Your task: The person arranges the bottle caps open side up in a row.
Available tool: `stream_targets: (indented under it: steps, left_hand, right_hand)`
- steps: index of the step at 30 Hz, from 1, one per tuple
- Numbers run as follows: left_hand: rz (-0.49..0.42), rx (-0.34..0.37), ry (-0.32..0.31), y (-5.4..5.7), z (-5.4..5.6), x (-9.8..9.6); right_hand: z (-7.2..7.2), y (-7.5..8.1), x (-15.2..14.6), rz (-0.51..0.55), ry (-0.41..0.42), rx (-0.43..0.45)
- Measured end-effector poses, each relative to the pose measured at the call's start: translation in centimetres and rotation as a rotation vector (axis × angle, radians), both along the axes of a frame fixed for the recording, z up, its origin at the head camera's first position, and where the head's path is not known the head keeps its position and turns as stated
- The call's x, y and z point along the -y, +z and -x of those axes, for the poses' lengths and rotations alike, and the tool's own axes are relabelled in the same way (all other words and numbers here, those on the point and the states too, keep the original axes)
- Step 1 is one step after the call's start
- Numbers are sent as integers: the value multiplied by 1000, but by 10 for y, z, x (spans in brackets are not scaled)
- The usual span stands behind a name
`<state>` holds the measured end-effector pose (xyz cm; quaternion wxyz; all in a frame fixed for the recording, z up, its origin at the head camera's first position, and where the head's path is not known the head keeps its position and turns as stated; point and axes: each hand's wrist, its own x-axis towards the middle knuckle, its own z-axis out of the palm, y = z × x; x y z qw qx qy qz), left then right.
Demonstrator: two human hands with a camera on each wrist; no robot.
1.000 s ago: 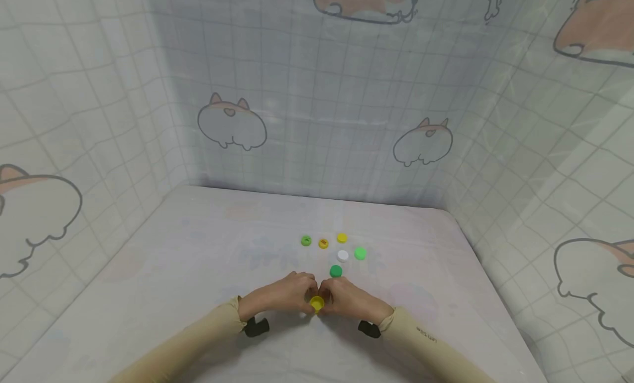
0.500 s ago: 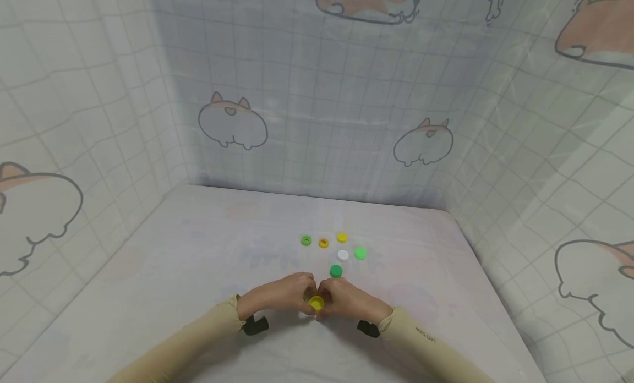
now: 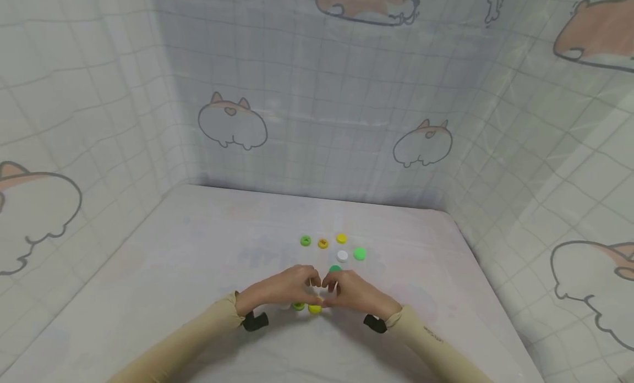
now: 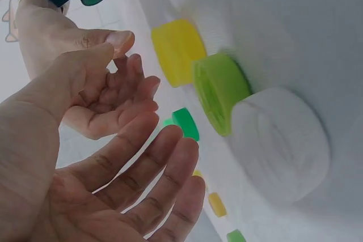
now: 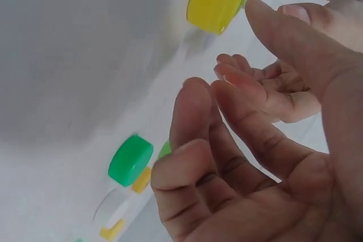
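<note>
Both bare hands hover with relaxed, loosely bent fingers over bottle caps near the table's front. My left hand (image 3: 292,285) and right hand (image 3: 358,293) face each other, fingertips close together, neither holding anything. Just below the thumbs a yellow bottle cap (image 3: 315,310) sits on the table. Beside it stands a light green cap (image 4: 224,92), and then a white cap (image 4: 281,145), mostly hidden by the left hand in the head view. A dark green cap (image 5: 130,160) lies beyond the right hand's fingers, partly covered by them in the head view.
Farther back lie a green cap (image 3: 305,240), an orange-yellow cap (image 3: 323,243), a yellow cap (image 3: 341,238), a white cap (image 3: 342,256) and a bright green cap (image 3: 359,253). A pale cloth covers the table (image 3: 223,223); patterned curtains (image 3: 317,124) enclose its back and sides.
Both hands have let go of the yellow cap and risen slightly, their thumbs leaving it on the table. The light green cap beside it now shows under the left hand.
</note>
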<state>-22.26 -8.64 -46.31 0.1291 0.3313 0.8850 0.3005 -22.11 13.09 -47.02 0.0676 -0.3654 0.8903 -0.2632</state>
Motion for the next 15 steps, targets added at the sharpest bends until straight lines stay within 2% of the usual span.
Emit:
stream_targets:
  steps: [5, 15]
  left_hand:
    - [0, 28, 4, 4, 0, -3]
    - [-16, 26, -13, 7, 6, -7]
  right_hand:
    - [1, 0, -3, -10, -39, 1]
    - [3, -1, -9, -9, -63, -37]
